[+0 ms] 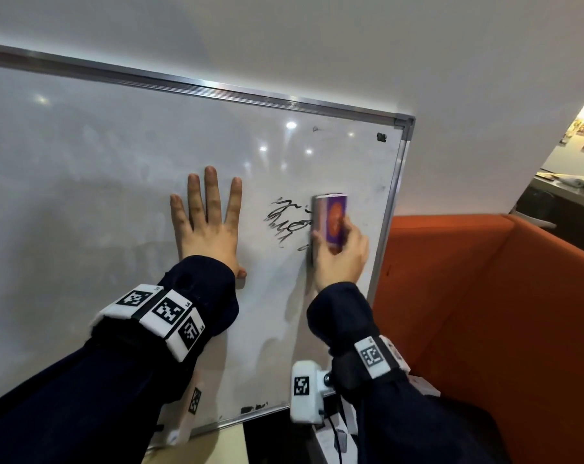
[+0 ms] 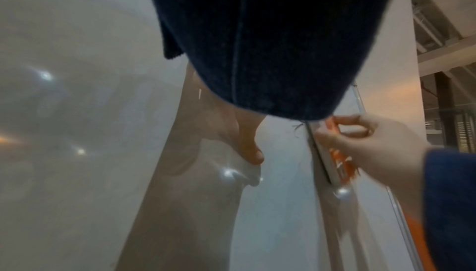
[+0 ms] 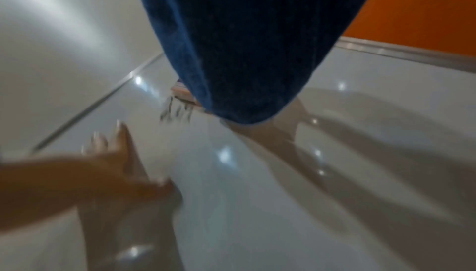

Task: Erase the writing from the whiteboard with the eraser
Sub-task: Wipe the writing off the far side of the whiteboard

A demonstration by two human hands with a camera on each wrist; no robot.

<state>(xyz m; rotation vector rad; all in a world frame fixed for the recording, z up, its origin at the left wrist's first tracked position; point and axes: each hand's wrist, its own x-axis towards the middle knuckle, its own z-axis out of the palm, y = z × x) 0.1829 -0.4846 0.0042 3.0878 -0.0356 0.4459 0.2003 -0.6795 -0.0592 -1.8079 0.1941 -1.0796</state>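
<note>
Right wrist view's blurry, sleeve hides most of the eraser; whiteboard runs off the left edge.

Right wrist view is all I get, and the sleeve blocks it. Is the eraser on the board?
Observer: Yes, the right hand grips the purple eraser flat against the whiteboard.
Operator: Where is the writing from it?
Observer: The black writing lies just left of the eraser, touching its left edge.
Operator: Other marks I cannot see?
Observer: A small dark mark sits near the top right corner, and dark smudges by the bottom edge.
</note>
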